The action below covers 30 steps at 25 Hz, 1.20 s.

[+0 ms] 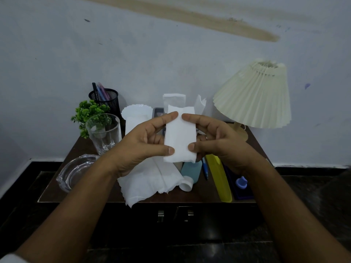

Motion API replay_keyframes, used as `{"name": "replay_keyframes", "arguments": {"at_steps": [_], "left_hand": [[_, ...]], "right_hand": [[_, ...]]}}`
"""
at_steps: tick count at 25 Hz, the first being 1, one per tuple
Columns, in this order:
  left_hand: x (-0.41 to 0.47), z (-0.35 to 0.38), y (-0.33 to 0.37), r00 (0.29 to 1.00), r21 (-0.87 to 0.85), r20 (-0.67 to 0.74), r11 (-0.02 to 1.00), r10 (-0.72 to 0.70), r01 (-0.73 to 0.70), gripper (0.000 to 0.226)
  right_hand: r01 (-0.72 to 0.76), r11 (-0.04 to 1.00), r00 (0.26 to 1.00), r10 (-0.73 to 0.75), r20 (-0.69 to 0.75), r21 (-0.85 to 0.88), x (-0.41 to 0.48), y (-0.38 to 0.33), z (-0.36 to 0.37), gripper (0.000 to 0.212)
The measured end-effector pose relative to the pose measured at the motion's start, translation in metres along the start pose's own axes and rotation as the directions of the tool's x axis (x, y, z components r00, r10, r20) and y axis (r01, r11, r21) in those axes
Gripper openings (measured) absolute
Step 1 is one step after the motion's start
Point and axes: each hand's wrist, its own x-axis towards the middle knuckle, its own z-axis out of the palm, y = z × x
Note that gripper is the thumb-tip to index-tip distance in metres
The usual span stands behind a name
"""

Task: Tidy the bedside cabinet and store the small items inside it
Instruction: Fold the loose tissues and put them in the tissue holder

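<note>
The left hand [140,147] and the right hand [220,143] are holding a folded white tissue [179,137] up between them, each one pinching its own side with thumb and finger. Under the hands, the cabinet [199,194] is carrying a pile of loose tissues [148,179], a blue bottle [190,171] and a yellow comb [218,179]. A glass [103,132] is standing left of the left hand, and a lamp [254,95] is standing past the right hand.
</note>
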Motion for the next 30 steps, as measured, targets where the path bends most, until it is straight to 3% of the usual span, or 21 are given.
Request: {"name": "replay_keyframes", "arguments": {"at_steps": [5,7,10,14,22,30], "left_hand": [[-0.002,-0.003,0.003,1.0,0.041,0.001,0.999,0.007,-0.007,0.085],[-0.001,-0.001,0.004,0.99,0.074,-0.128,0.996,0.058,-0.049,0.077],[0.009,0.007,0.005,0.901,0.118,-0.409,0.987,0.147,-0.108,0.056],[0.014,0.006,0.011,0.822,0.037,-0.552,0.989,0.138,-0.142,0.041],[0.018,0.011,0.015,0.851,-0.209,-0.513,0.978,-0.114,0.005,0.066],[0.021,0.001,0.012,0.866,-0.308,-0.467,0.951,-0.18,0.032,0.073]], "right_hand": [[0.006,0.999,1.0,-0.007,-0.022,-0.05,0.0,-0.006,0.002,0.067],[0.021,0.994,0.99,-0.035,-0.137,-0.105,0.001,-0.007,0.007,0.068],[0.041,0.95,0.935,-0.146,-0.325,-0.31,0.002,-0.001,0.009,0.071],[0.082,0.894,0.912,-0.246,-0.329,-0.441,0.004,-0.006,0.028,0.067],[0.106,0.846,0.908,-0.296,-0.295,-0.523,0.047,-0.023,0.055,0.068],[0.038,0.764,0.901,-0.306,-0.309,-0.644,0.082,0.006,0.077,0.079]]}}
